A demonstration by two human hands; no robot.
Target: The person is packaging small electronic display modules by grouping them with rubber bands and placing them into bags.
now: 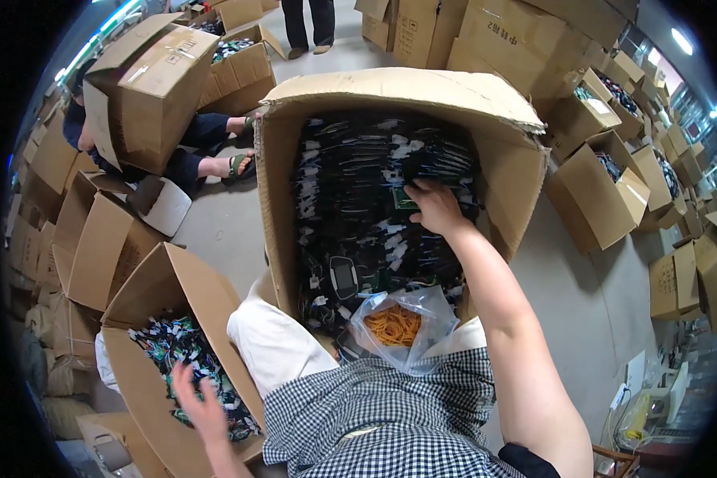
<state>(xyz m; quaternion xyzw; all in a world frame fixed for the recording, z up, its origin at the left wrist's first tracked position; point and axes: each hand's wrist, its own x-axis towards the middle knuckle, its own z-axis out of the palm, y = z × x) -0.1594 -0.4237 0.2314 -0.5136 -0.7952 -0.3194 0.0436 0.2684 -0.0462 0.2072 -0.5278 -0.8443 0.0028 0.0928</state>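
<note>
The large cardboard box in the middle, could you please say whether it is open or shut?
Open: the large box is uncovered, with the right hand reaching inside.

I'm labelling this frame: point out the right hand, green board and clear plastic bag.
Right hand (437,208), head view: its back.
Green board (403,198), head view: visible face.
Clear plastic bag (437,311), head view: right side.

Black parts (350,191) with white connectors (394,243) in a brown carton (406,84).
Green board (404,198) toward its right edge; orange bands (393,325) at its near edge; black-and-white checked garment (374,414), white trousers (275,331).
</note>
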